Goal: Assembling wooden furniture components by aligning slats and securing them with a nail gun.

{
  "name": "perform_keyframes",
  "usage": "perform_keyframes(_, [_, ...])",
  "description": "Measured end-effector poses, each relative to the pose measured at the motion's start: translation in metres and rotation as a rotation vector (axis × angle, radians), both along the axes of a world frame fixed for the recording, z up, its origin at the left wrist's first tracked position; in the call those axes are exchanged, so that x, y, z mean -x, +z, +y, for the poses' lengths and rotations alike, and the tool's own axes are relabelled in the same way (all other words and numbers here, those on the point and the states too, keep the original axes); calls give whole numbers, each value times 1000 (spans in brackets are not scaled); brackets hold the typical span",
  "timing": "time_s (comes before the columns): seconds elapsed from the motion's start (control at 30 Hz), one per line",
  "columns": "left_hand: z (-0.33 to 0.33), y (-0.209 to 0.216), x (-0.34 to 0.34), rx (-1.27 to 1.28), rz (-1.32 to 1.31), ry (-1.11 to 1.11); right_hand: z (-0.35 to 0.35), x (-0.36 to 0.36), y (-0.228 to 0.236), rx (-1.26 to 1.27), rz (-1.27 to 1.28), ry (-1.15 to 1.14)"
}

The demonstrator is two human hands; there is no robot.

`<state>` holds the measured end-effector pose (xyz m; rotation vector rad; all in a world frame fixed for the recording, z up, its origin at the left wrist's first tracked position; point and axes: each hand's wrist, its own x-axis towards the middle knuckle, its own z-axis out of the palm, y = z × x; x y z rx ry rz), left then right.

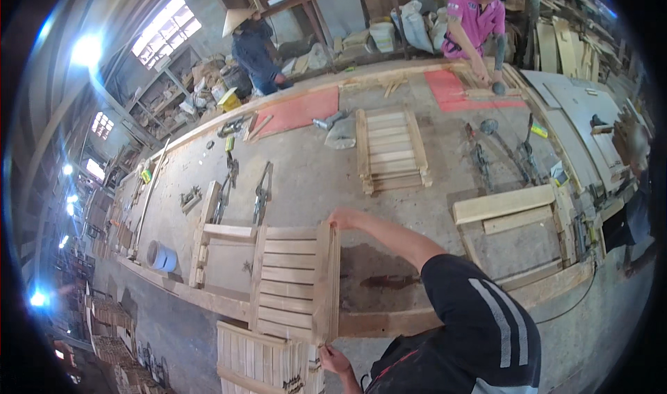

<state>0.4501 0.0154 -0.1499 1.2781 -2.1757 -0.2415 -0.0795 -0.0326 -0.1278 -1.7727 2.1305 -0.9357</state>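
Observation:
A pale slatted wooden panel lies across the near edge of the large worktable, with thick rails on both sides. My right hand has closed around the far corner of its right rail, and the arm reaches over the table. At the near end of that same rail, my left hand grips the lower corner; its fingers are partly hidden. Below the panel stands a stack of similar slatted panels. Just left of the held panel, a wooden frame rests on the table.
Another slatted panel lies mid-table. Metal clamps, a blue bucket and red sheets are spread about. A wooden frame sits to the right. Two people work across the table: one in a conical hat, one in a pink shirt.

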Motion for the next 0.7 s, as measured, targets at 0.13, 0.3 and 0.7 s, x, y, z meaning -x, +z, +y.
perform_keyframes(0.13, [3, 16, 5, -44, 16, -74, 11, -17, 20, -2, -43, -40])
perform_keyframes(0.3, [42, 45, 7, -428, -9, -182, 74, -87, 23, 26, -271, -468])
perform_keyframes(0.7, [36, 8, 475, -1539, 442, -635, 575, -287, -24, -264, -722, -1590])
